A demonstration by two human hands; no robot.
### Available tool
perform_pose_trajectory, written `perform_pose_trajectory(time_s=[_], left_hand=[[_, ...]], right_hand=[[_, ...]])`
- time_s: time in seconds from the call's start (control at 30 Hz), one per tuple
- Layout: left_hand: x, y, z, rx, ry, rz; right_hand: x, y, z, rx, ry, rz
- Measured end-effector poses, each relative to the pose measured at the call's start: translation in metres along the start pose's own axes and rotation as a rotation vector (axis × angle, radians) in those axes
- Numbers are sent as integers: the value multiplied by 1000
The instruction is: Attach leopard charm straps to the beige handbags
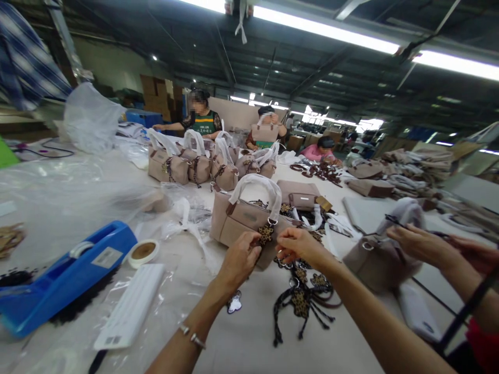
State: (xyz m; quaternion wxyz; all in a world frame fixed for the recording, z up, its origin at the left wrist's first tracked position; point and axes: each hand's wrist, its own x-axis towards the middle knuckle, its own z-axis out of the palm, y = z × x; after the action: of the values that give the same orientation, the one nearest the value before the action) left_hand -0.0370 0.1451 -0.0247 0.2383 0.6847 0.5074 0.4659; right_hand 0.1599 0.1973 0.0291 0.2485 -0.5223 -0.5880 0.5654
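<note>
A beige handbag [241, 215] stands upright in front of me, its raised handle [255, 182] wrapped in white material. From a metal ring at the handle's right base hangs a leopard-print charm [266, 234]. My left hand [240, 257] is closed in a pinch at the charm's lower left edge. My right hand [300, 245] is closed just right of the bag's front; its fingertips hide what they hold, if anything. Below it lie leopard-print charms with black braided cords [301, 302]. A small white tag-like piece [234, 303] lies under my left hand.
A blue tape dispenser [74, 275], a tape roll [143, 253] and a white bar [130, 306] lie at left. Finished-looking bags [169, 165] stand behind. At right, a co-worker's hands [424, 244] work over another bag [385, 262]. Several people sit across the table.
</note>
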Motion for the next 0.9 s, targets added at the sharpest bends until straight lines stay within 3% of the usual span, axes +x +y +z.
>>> perform_pose_trajectory(time_s=[0.1,0.23,0.3,0.4,0.53,0.7,0.77,0.83,0.9], left_hand=[[-8,-11,-2,31,-11,-23],[-32,-34,-10,143,-17,-120],[-47,-43,-16,234,-33,-180],[-68,-49,-24,385,-81,-242],[-85,-48,-28,561,-187,-232],[-89,-43,-26,616,-253,-191],[-91,-44,-26,599,-254,-182],[-93,-47,-26,579,-241,-169],[-96,-55,-26,563,-227,-143]], right_hand=[[-4,3,-5,-72,121,-50],[-8,9,-26,-137,415,-181],[-7,17,-37,-124,555,-239],[-6,35,-45,-46,666,-301],[-14,59,-33,18,699,-295],[-32,85,9,-64,385,-179],[-36,90,21,-100,336,-189],[-36,86,24,-127,459,-261],[-32,73,17,-177,681,-408]])
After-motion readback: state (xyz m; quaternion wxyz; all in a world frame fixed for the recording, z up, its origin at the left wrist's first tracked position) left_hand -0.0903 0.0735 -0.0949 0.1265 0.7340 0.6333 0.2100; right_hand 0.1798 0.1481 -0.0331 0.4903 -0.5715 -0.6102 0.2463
